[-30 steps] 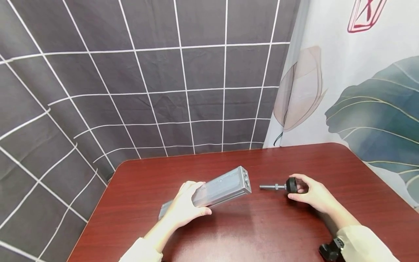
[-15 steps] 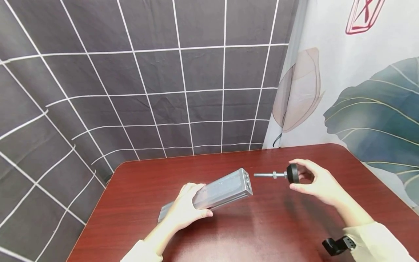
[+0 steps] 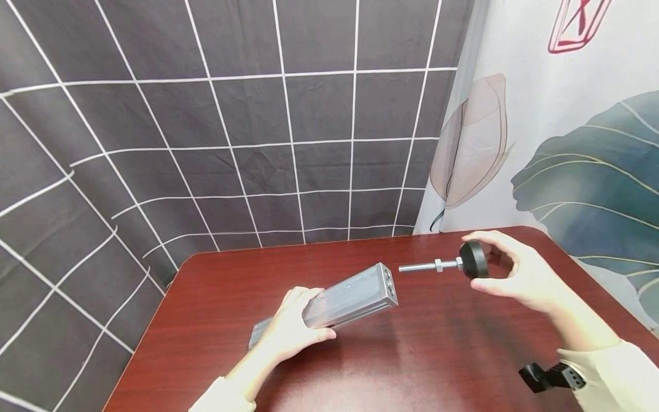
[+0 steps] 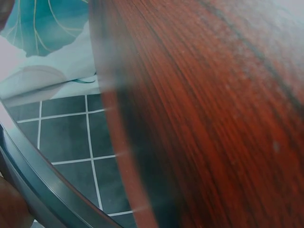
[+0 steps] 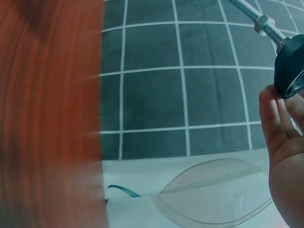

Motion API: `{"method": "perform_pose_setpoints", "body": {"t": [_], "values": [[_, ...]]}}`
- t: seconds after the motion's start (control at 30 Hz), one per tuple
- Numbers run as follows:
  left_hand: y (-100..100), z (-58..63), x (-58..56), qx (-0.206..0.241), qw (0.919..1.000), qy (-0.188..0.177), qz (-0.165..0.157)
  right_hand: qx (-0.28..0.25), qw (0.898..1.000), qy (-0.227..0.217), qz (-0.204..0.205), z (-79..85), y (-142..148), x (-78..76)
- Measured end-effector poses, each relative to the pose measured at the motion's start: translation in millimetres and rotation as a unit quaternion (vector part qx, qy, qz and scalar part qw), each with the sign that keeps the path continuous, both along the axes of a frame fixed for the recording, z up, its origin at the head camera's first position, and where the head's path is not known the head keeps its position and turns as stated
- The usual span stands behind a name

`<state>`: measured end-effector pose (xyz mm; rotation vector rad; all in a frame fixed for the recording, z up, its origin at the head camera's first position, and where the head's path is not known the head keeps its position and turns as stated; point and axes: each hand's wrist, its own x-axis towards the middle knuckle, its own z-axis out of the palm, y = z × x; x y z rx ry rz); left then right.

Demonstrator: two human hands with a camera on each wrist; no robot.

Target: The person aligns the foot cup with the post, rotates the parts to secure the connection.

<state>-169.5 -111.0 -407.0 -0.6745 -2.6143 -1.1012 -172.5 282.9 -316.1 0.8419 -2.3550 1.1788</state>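
My left hand [image 3: 289, 327] grips a silver aluminium profile [image 3: 350, 296] from above, thumb along its near side. The profile slants up to the right, and its end face with several holes points right. In the left wrist view, a long edge of the profile [image 4: 52, 183] crosses the lower left corner. My right hand [image 3: 525, 274] pinches the black round base of a levelling foot [image 3: 473, 260] above the table. Its threaded rod, carrying a nut [image 5: 263, 23], points left, the tip just short of the profile's end and slightly higher.
The reddish-brown wooden table [image 3: 412, 366] lies under both hands. Behind it hangs a grey curtain [image 3: 319, 166] with a white grid, and a white leaf-print curtain [image 3: 473, 189] is at the right. A black wrist camera [image 3: 551, 376] sits at the right sleeve.
The right hand has lifted the levelling foot up from near the table and tilted it, ending further right and higher. The left hand and the profile have hardly moved.
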Motion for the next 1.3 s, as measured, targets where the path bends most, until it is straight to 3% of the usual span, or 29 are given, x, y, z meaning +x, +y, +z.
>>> {"method": "perform_pose_setpoints", "body": {"t": [0.27, 0.63, 1.13, 1.3], "values": [[0, 0.1, -0.1, -0.004, 1.0, -0.004, 0.0, 0.006, 0.997, 0.004, 0.074, 9.1, -6, -1.9], [1, -1.7, -0.5, -0.004, 1.0, -0.007, -0.005, 0.039, 0.997, 0.003, 0.073, 14.1, -13, -2.0], [1, -1.3, 0.8, -0.002, 1.0, 0.001, -0.004, 0.023, 0.995, -0.027, 0.096, 15.8, -18, -1.7], [1, -3.8, 0.5, -0.008, 1.0, 0.001, -0.004, 0.025, 0.995, -0.016, 0.092, 14.3, -20, -2.2]]}}
